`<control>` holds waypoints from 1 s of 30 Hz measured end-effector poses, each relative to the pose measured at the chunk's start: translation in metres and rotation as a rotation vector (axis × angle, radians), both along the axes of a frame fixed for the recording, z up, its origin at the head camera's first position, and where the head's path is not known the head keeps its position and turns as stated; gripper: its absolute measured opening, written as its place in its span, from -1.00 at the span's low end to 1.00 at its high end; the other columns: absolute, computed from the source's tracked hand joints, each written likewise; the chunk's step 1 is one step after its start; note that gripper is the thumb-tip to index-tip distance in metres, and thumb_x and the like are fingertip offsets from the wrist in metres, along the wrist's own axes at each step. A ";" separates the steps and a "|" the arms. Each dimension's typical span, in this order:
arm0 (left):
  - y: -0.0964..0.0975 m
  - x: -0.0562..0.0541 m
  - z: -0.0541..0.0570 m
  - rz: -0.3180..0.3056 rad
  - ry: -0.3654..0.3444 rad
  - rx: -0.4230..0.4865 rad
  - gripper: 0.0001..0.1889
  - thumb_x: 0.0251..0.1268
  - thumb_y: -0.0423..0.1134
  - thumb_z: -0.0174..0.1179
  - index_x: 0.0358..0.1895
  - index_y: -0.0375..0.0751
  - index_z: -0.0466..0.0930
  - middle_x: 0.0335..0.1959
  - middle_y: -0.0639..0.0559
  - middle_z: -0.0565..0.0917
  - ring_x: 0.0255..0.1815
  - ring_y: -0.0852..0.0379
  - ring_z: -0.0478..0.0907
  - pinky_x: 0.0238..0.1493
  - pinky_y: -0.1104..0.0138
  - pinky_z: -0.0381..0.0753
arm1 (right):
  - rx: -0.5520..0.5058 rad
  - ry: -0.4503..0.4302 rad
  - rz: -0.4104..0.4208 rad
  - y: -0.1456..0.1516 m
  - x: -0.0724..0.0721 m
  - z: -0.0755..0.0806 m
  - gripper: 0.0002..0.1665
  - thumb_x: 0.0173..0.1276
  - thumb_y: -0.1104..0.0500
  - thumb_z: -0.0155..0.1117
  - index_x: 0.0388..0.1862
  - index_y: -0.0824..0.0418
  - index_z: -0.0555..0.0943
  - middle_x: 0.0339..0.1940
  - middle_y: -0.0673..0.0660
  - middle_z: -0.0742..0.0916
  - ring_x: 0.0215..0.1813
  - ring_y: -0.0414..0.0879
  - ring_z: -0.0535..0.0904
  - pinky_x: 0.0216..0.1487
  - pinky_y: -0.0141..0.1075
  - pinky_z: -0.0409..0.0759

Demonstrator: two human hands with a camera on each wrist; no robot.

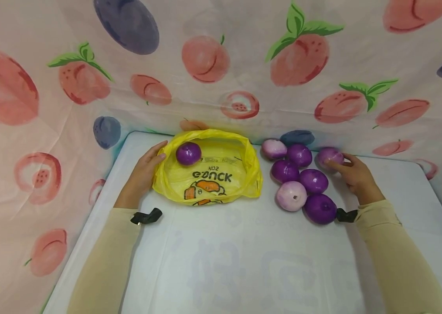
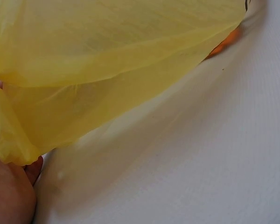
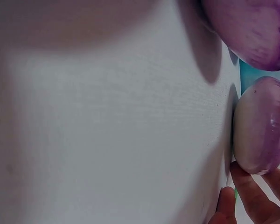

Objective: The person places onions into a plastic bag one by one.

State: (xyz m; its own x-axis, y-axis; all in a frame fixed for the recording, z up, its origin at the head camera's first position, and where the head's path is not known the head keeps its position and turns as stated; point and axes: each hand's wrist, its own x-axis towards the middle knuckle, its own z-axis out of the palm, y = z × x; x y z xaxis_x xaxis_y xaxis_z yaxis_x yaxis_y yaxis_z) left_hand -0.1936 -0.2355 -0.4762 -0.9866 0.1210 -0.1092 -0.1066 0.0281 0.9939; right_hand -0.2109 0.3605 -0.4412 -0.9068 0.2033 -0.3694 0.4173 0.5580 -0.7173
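A yellow plastic bag (image 1: 250, 174) with dark lettering and an orange cartoon print lies with its mouth spread wide. My left hand (image 1: 140, 172) holds its left rim, thumb over the edge; in the left wrist view the yellow film hides most of the fingers. Inside the bag, at the left, sits one glossy purple onion (image 1: 188, 153). On the right, my right hand (image 1: 357, 178) grips a pale purple onion (image 1: 329, 158) at the back of the table, with thumb and fingers around its near right side. In the right wrist view, fingertips touch this onion's (image 3: 259, 126) lower end.
Between bag and right hand, several more onions cluster on the white table (image 1: 221, 261), including a whitish onion (image 1: 291, 196) and a dark purple onion (image 1: 320, 209). A fruit-print cloth (image 1: 205, 100) hangs right behind the table's back edge. Black straps (image 1: 147, 216) stick out at both wrists.
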 end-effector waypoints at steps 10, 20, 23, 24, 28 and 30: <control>0.000 -0.001 -0.001 0.003 0.004 -0.008 -0.42 0.63 -0.09 -0.01 0.61 -0.04 0.18 0.65 0.07 0.18 0.65 0.05 0.10 0.66 0.10 0.07 | -0.027 0.001 0.043 0.006 0.004 -0.002 0.20 0.38 -0.35 0.27 0.69 0.21 -0.05 0.51 0.44 0.31 0.20 0.04 0.37 -0.07 -0.32 0.47; 0.000 0.000 0.001 0.008 -0.005 -0.001 -0.43 0.64 -0.11 -0.02 0.61 -0.04 0.18 0.65 0.06 0.17 0.64 0.05 0.10 0.66 0.09 0.06 | -0.104 -0.021 0.104 0.005 0.020 0.014 0.18 0.43 -0.32 0.23 0.71 0.18 -0.12 0.45 0.27 0.35 -0.14 -0.40 0.60 -0.09 -0.46 0.63; 0.000 0.000 0.001 0.006 -0.002 0.000 -0.43 0.64 -0.11 -0.02 0.61 -0.03 0.18 0.65 0.07 0.17 0.64 0.06 0.10 0.66 0.09 0.07 | -0.117 -0.014 0.107 0.004 0.023 0.022 0.17 0.43 -0.31 0.24 0.71 0.18 -0.11 0.32 0.12 0.43 -0.12 -0.41 0.62 -0.09 -0.49 0.67; 0.000 0.000 0.000 0.005 0.001 -0.001 -0.44 0.64 -0.11 -0.02 0.61 -0.03 0.18 0.65 0.08 0.18 0.64 0.06 0.10 0.66 0.09 0.07 | -0.112 -0.007 0.103 0.003 0.024 0.024 0.17 0.42 -0.31 0.25 0.71 0.18 -0.09 0.29 0.07 0.44 -0.12 -0.41 0.63 -0.10 -0.50 0.67; 0.000 0.000 0.000 0.006 0.008 -0.006 -0.43 0.64 -0.10 -0.02 0.61 -0.04 0.18 0.64 0.08 0.18 0.64 0.05 0.11 0.66 0.09 0.08 | -0.106 0.021 0.089 -0.004 0.026 0.033 0.18 0.41 -0.32 0.26 0.71 0.18 -0.08 0.26 0.02 0.45 -0.12 -0.42 0.64 -0.14 -0.53 0.63; 0.000 0.000 0.000 0.010 0.004 -0.012 -0.43 0.64 -0.09 -0.01 0.61 -0.04 0.18 0.64 0.08 0.18 0.64 0.05 0.11 0.66 0.09 0.08 | -0.112 0.036 0.081 -0.010 0.027 0.037 0.18 0.41 -0.32 0.26 0.70 0.18 -0.07 0.25 0.01 0.46 -0.13 -0.42 0.64 -0.15 -0.54 0.62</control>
